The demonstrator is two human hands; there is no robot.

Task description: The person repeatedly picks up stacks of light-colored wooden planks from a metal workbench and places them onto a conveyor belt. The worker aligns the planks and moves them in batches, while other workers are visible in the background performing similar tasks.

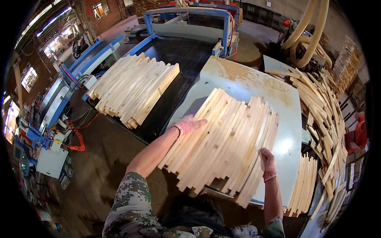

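A wide row of pale wooden strips (222,139) lies side by side in front of me, over the smooth light tabletop (287,131), its near ends uneven and jutting past the table's front edge. My left hand (189,125), in a pinkish-white knit glove, presses against the row's left side, its thumb over the top and its other fingers partly hidden. At the right side, my right hand (268,163), gloved alike, grips the outermost strip. Between them the two hands clamp the row from both sides.
Another row of wooden strips (137,85) rests on the black conveyor bed (174,51) of a blue-framed machine (147,22). Loose strips (323,115) are heaped at the right, above a stacked bundle (303,184). A control box (52,162) with an orange coiled hose (77,139) stands left.
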